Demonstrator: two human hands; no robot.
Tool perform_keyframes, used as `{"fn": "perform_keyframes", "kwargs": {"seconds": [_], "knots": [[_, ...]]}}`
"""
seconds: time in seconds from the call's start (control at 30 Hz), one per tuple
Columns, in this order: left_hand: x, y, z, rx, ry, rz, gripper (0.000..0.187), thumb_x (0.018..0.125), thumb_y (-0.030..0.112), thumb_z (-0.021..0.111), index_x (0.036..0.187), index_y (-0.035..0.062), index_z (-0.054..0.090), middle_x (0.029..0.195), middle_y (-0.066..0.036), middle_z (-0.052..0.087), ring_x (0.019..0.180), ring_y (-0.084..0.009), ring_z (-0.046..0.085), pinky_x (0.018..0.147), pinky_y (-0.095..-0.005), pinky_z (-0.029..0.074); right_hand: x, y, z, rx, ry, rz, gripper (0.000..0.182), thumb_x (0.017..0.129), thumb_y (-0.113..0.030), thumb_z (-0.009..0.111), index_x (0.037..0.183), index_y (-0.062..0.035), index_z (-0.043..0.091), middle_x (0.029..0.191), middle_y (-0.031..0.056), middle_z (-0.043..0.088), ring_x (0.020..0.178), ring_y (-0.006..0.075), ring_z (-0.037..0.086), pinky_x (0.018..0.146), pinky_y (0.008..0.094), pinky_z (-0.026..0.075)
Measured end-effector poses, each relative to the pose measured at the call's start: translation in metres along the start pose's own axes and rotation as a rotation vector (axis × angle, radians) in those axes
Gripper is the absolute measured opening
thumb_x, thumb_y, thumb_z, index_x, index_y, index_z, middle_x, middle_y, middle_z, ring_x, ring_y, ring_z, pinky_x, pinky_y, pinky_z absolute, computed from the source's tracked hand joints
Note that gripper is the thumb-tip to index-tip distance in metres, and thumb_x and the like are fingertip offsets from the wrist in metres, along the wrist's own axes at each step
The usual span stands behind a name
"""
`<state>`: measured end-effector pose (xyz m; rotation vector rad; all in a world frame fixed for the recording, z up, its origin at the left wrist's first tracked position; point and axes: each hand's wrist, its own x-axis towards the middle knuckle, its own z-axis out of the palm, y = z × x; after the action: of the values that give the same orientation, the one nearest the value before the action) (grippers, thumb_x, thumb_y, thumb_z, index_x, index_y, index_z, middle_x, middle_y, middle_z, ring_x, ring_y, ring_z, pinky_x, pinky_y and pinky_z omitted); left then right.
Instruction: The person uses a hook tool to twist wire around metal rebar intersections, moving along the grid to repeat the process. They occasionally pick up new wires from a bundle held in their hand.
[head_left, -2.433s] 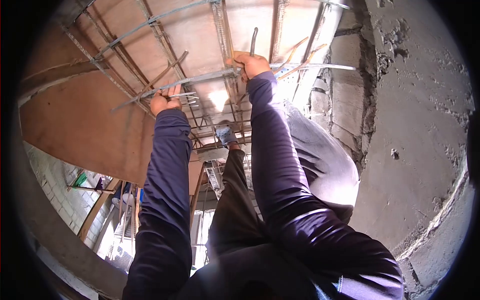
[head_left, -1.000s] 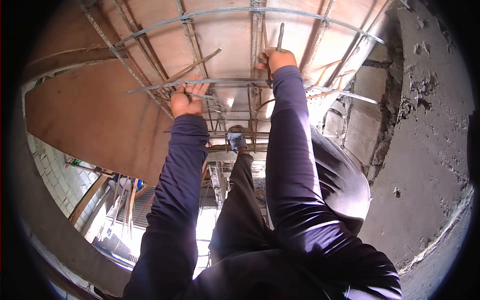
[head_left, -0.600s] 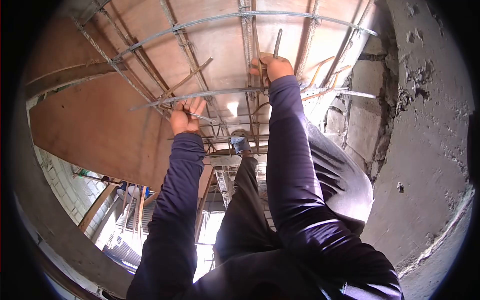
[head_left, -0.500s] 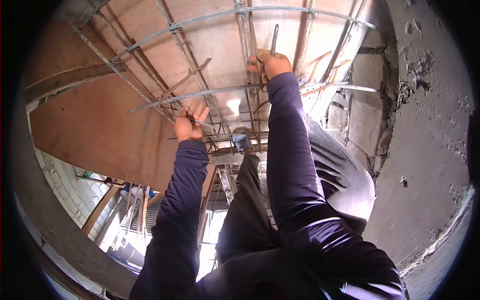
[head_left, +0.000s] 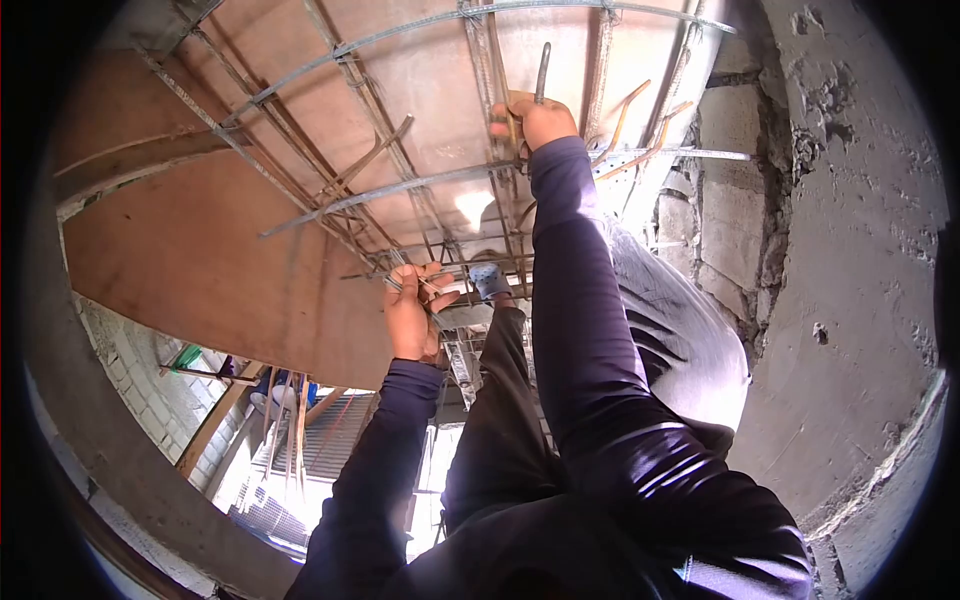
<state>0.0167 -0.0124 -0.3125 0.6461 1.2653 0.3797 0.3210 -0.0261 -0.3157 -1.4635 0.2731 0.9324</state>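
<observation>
My right hand point(head_left: 545, 121) is closed around a short dark metal rod point(head_left: 543, 72), whose rounded end sticks up past the fist. That hand is beside a lengthwise rebar, just above a crossing rebar point(head_left: 430, 181). Lower and to the left, my left hand point(head_left: 412, 312) has its fingers curled around a few thin wires point(head_left: 397, 282). It is near the lower end of the rebar grid; its exact contact with the bars cannot be made out. The rod's lower end is hidden by my right hand.
Brownish boards point(head_left: 200, 250) lie behind the rebar. Bent rebar ends point(head_left: 628, 112) stick out near the block wall on the right. A rough concrete surface point(head_left: 840, 330) fills the right side. My shod foot point(head_left: 488, 281) rests among the bars. Wooden poles point(head_left: 290, 425) stand lower left.
My left hand has moved down and right, away from the crossing rebar, and its fingers have curled. My right hand stays on the rod with little movement.
</observation>
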Motion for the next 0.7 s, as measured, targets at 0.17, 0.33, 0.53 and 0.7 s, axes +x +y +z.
{"fn": "perform_keyframes", "kwargs": {"seconds": [0.17,0.33,0.53,0.7], "knots": [[0.002,0.018,0.003,0.093,-0.017,0.049,0.020,0.107,0.026,0.045,0.103,0.0063,0.050,0.101,-0.015,0.067,0.085,-0.0255,0.071,0.064,-0.0382,0.064,0.013,0.005,-0.003,0.017,-0.055,-0.009,0.035,0.087,-0.005,0.050,0.111,0.0200,0.045,0.103,0.0252,0.070,0.077,0.0270,0.073,0.043,0.0288,0.046],[0.012,0.028,0.008,0.090,-0.030,0.051,0.024,0.107,0.027,0.045,0.102,0.0045,0.052,0.101,-0.015,0.066,0.084,-0.0247,0.071,0.063,-0.0360,0.064,0.025,0.002,-0.003,-0.059,-0.065,-0.002,0.036,0.088,-0.004,0.048,0.114,0.0199,0.042,0.104,0.0240,0.071,0.079,0.0254,0.074,0.041,0.0274,0.044],[0.015,0.029,0.012,0.086,-0.077,0.008,0.024,0.106,0.028,0.047,0.102,0.0053,0.052,0.102,-0.014,0.067,0.086,-0.0243,0.070,0.063,-0.0349,0.062,0.031,-0.003,-0.001,-0.059,-0.071,0.030,0.033,0.091,-0.007,0.047,0.111,0.0172,0.054,0.108,0.0199,0.071,0.079,0.0216,0.074,0.039,0.0255,0.042],[0.019,0.023,0.010,0.076,-0.104,-0.010,0.023,0.106,0.028,0.047,0.103,0.0054,0.052,0.102,-0.014,0.067,0.086,-0.0248,0.070,0.061,-0.0342,0.060,0.030,-0.010,0.003,-0.067,-0.060,0.037,0.032,0.091,-0.008,0.047,0.111,0.0148,0.057,0.109,0.0200,0.071,0.079,0.0213,0.074,0.038,0.0251,0.042]]}}
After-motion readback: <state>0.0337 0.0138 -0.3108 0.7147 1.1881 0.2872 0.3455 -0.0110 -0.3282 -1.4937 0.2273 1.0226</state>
